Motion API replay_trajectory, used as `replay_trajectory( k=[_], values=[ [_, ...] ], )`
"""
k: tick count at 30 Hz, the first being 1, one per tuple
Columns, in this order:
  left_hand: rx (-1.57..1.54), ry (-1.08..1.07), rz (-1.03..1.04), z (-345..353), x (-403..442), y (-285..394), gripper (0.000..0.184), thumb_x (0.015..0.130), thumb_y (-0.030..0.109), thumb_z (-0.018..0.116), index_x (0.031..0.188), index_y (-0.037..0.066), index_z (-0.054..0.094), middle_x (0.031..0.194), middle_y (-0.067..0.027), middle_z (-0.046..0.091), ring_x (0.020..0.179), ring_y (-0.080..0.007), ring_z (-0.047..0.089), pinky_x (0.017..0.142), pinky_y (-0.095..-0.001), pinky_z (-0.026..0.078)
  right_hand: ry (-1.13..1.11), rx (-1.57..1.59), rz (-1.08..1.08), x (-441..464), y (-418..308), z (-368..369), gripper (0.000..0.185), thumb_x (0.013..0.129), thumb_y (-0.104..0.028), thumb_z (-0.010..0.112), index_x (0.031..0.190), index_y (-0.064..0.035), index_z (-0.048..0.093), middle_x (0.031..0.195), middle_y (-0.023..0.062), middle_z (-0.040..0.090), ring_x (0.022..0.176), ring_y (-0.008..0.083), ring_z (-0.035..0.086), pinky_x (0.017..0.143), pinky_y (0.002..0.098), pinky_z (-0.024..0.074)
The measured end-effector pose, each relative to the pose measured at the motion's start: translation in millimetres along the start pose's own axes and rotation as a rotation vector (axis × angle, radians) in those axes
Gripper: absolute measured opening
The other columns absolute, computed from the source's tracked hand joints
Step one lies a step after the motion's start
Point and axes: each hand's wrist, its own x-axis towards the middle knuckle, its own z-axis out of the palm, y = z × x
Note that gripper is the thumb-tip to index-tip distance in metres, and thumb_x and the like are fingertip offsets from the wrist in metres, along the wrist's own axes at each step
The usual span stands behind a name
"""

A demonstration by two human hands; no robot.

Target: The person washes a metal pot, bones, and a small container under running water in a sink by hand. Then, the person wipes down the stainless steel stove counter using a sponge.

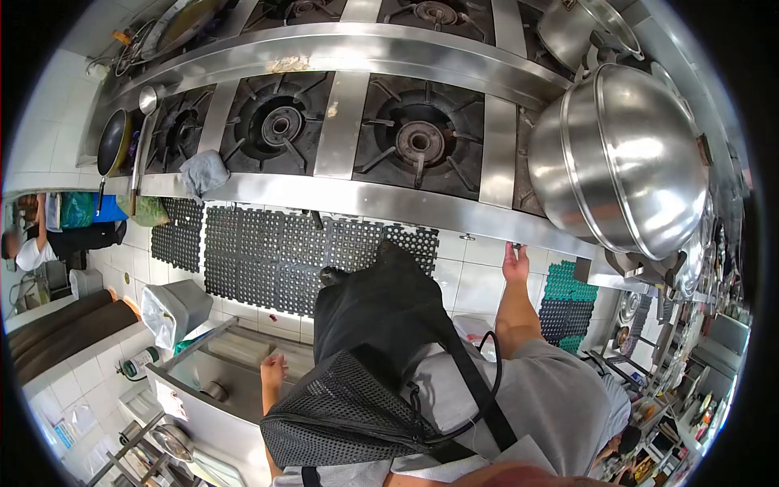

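Note:
My right hand (515,265) reaches to the front edge of the steel stove (389,209), its fingers closed at a small dark control knob (518,245) that they partly cover. Another knob (466,237) sits to its left under the same edge. Above and to the right of this hand is a large shiny steel pot with a domed shape (617,158). My left hand (274,369) hangs low by my side, fingers loosely curled with nothing visible in them. It is near a steel counter (235,373).
Burners (419,142) line the stove, none with a visible flame. A grey cloth (204,173), a ladle (148,100) and a dark pan (112,142) lie at its left. Black rubber mats (260,252) cover the floor; a lined bin (174,312) stands behind-left. Another person (36,252) is far left.

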Motion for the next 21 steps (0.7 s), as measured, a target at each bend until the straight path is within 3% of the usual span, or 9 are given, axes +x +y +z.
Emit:
replay_trajectory(
  k=[14,16,17,21],
  values=[
    [0.074,-0.052,0.124,-10.1,3.9,28.5,0.020,0.092,0.024,0.063,0.095,0.005,0.060,0.076,-0.0018,0.062,0.062,-0.0113,0.059,0.048,-0.0240,0.041,-0.032,0.004,-0.037,2.3,1.3,-0.6,0.027,0.096,-0.014,0.054,0.113,0.0070,0.055,0.113,0.0171,0.057,0.107,0.0313,0.056,0.096,0.0414,0.0545],
    [0.022,-0.019,0.053,-12.7,-1.4,23.4,0.020,0.091,0.024,0.063,0.095,0.004,0.059,0.075,-0.0022,0.062,0.061,-0.0117,0.059,0.049,-0.0248,0.043,-0.032,-0.059,-0.079,7.3,2.4,-4.5,0.045,0.096,-0.025,0.056,0.126,0.0062,0.046,0.117,0.0194,0.055,0.110,0.0342,0.055,0.097,0.0445,0.0524],
    [0.021,-0.019,0.053,-14.2,-1.9,20.0,0.020,0.091,0.024,0.063,0.095,0.004,0.059,0.075,-0.0022,0.062,0.061,-0.0117,0.059,0.049,-0.0248,0.043,-0.033,-0.060,-0.079,0.0,2.1,0.5,0.045,0.096,-0.025,0.056,0.126,0.0062,0.046,0.117,0.0194,0.055,0.110,0.0342,0.055,0.097,0.0445,0.0524],
    [-0.047,-0.002,0.018,-14.6,-4.4,4.3,0.019,0.090,0.022,0.064,0.094,0.003,0.060,0.076,-0.0036,0.063,0.060,-0.0129,0.059,0.051,-0.0262,0.046,0.074,0.094,0.081,-21.3,11.9,-1.0,0.086,0.089,-0.060,0.052,0.146,-0.0054,0.016,0.133,0.0234,0.045,0.118,0.0367,0.051,0.103,0.0501,0.0437]
  ],
)
